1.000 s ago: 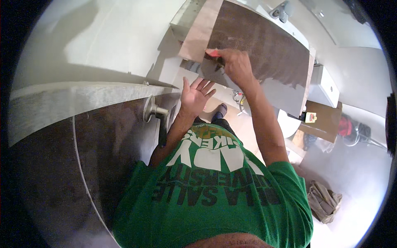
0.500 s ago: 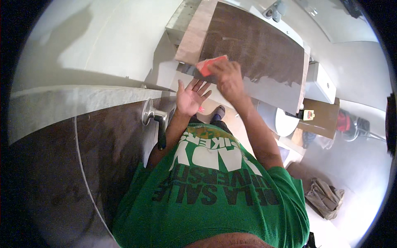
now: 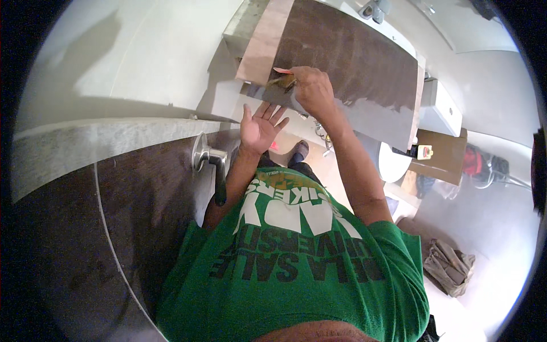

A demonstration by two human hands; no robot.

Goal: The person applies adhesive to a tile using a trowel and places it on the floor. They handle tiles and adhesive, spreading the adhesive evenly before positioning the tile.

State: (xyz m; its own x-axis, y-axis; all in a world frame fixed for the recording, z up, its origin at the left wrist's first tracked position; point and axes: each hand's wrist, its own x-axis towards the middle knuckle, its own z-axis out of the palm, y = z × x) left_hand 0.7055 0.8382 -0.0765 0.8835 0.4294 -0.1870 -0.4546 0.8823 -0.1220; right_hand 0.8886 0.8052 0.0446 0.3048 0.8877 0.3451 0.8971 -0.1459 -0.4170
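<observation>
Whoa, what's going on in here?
Someone in a green T-shirt has a flat, red-edged tool in the right hand, over the near left part of a big panel. Most of the panel is dark brown, with a grey area along its near side. The left hand is empty, open and palm up.

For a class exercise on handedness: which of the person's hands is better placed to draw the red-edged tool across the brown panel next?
Probably the right hand: it holds the red-edged tool at the brown panel. The left hand is open, palm up and empty, by the panel's near edge.
</observation>
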